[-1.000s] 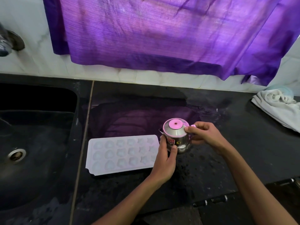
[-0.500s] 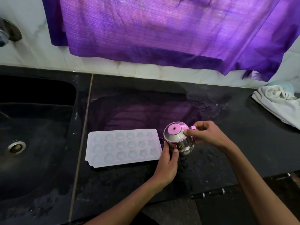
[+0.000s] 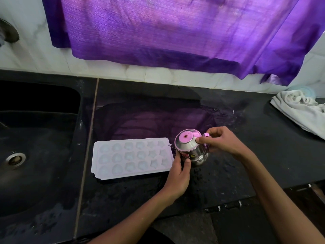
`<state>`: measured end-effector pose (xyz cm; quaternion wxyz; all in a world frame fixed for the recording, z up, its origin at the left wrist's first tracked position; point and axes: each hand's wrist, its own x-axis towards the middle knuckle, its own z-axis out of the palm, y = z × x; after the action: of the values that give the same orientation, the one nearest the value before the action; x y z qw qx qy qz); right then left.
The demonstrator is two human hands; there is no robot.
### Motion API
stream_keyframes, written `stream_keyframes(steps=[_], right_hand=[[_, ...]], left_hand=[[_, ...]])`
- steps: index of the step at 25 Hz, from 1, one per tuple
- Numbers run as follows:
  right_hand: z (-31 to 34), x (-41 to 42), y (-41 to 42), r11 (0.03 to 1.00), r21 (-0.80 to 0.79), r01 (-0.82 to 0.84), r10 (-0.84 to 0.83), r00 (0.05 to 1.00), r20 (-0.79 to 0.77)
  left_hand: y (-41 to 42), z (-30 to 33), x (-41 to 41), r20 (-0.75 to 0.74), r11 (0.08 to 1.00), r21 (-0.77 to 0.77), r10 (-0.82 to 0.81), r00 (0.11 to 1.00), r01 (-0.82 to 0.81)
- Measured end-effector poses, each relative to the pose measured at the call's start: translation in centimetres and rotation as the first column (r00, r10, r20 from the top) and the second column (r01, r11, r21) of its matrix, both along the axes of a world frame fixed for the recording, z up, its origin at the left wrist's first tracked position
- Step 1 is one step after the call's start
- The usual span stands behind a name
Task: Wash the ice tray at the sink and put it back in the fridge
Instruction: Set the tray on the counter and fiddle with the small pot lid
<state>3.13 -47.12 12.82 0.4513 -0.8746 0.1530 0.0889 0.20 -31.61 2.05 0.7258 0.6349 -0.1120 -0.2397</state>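
I steady the steel jug (image 3: pixel 191 150) with my left hand (image 3: pixel 177 175) wrapped around it, right hand (image 3: pixel 223 141) pinching its handle, likely for pouring into the ice tray (image 3: pixel 131 158) lying near the bench's sink-side edge.

One ice tray (image 3: pixel 131 157) is seen just right of the sink (image 3: pixel 38 147), with eighteen moulded cavities counted in three rows of six. One steel pot (image 3: pixel 191 149), one white cloth (image 3: pixel 299 110), one purple curtain (image 3: pixel 175 29) and two hands are counted.

- I see the ice tray (image 3: pixel 132 157) lying flat on the dark worktop (image 3: pixel 228 173), centre-left of frame.
- It's pale white, with its moulded cavities facing up.
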Motion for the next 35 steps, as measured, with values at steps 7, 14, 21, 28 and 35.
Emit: stream_keyframes(steps=[7,14,21,28,35], right_hand=[[0.4,-0.1,0.1,1.0,-0.007,-0.01,0.01,1.0,0.003],[0.5,-0.2,0.2,1.0,0.02,0.009,-0.01,1.0,0.015],[0.6,-0.2,0.4,1.0,0.014,0.004,-0.004,1.0,0.014],[0.7,-0.7,0.6,0.996,0.074,0.043,-0.047,0.998,0.044],[0.4,-2.5,-0.1,0.984,0.163,0.07,-0.08,0.995,0.052]], left_hand=[[0.1,0.5,0.0,-0.006,1.0,0.003,-0.011,1.0,0.011],[0.4,0.9,-0.1,0.024,1.0,0.027,0.0,1.0,0.0],[0.6,1.0,-0.2,0.025,1.0,0.019,0.016,1.0,-0.016],[0.5,1.1,-0.3,0.06,0.999,0.027,0.041,0.997,-0.043],[0.5,1.5,-1.0,0.078,0.999,0.004,0.033,0.996,-0.033]])
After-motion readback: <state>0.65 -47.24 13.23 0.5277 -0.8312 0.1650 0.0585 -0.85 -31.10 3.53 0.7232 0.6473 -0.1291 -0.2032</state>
